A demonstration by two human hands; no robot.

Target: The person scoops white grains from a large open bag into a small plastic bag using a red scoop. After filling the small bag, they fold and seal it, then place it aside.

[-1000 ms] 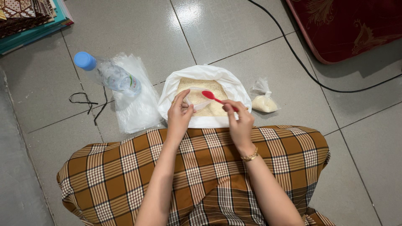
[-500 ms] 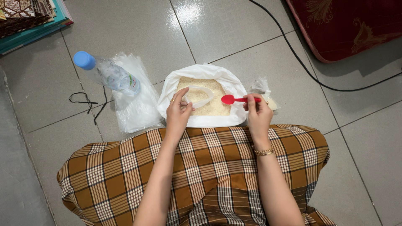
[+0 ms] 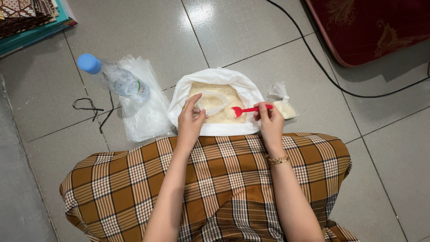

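The right hand, gripping the spoon, had swung back to the rice at frame centre; left hand pinched a small bag open

Bright, even overhead light; glare on the floor tiles, soft shadows, sharp focus, slight edge distortion.

water bottle, black cable, red mat, stacked cloths

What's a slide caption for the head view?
Right hand holds red spoon over white bag of grain; left hand holds small clear bag.
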